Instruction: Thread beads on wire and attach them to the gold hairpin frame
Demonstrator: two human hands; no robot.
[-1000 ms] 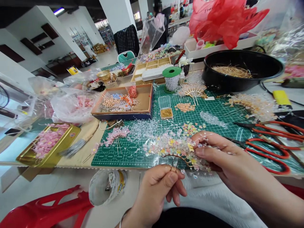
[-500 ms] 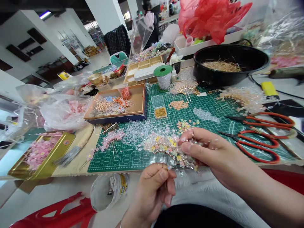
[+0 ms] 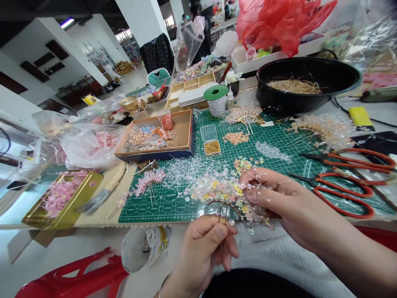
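Okay, L hand pinches the wire tines of a beaded comb, and R hand is closed on its beaded edge. Comb sits at approx 12 o'clock, held just above the desk front edge, over a green cutting mat strewn w/ loose clear beads. Mat's print is too small to read, same for the letters on a red bag at 1 o'clock. Black pot w/ straw at 1 o'clock; red-handled pliers at 3. Gold tin of pink flowers at 10, bead-filled box at 11. Tape-wrapped cup and red chair below desk at 7. Room behind: white pillars, shelves, plaid jacket on a chair, co-worker at far 12, partly behind a clear plastic bag.
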